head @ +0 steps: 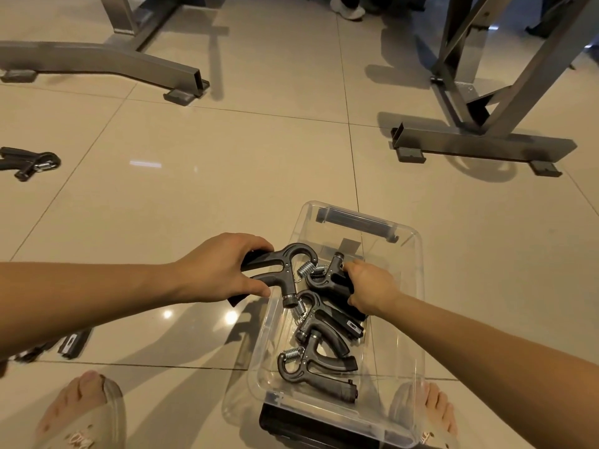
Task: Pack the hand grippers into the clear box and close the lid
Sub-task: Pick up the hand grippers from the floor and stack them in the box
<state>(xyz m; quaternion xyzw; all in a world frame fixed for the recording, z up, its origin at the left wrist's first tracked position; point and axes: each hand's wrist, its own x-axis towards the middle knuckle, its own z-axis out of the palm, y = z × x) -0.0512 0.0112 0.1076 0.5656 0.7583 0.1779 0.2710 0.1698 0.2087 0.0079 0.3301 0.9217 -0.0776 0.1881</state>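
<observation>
We look down on a glossy beige tile floor (227, 176) with thin dark grout lines. Lights show in it as bright spots just left of the box. The clear box (420, 270) stands open on the tiles between two feet in clear sandals, the left foot (81, 409) and the right foot (434, 413). A dark far clasp (356, 223) sits at one end of the box and a near clasp (291, 422) at the other.

The hands are apart, each clamped on its own gripper. The left hand (220, 273) curls round the handles of the first gripper (275, 262) and holds it over the box's left rim, spring end pointing inward. The right hand (372, 286) reaches into the box, its fingers closed round the handles of the second gripper (327, 280) in the far half. The two springs are just beside each other, and we cannot tell whether they touch. Nearer to us, the third gripper (327, 319) lies in the middle of the box and the fourth gripper (311, 371) lies at the near end.

Well to the left, a loose gripper (30, 162) lies on the floor. Below the left forearm a dark piece (73, 343) rests on the tiles, partly hidden. Farther back, two grey steel frames stand on dark pads, the left frame (129, 64) and the right frame (486, 140), and both cast soft shadows. At the top edge we see a white shoe (348, 9).
</observation>
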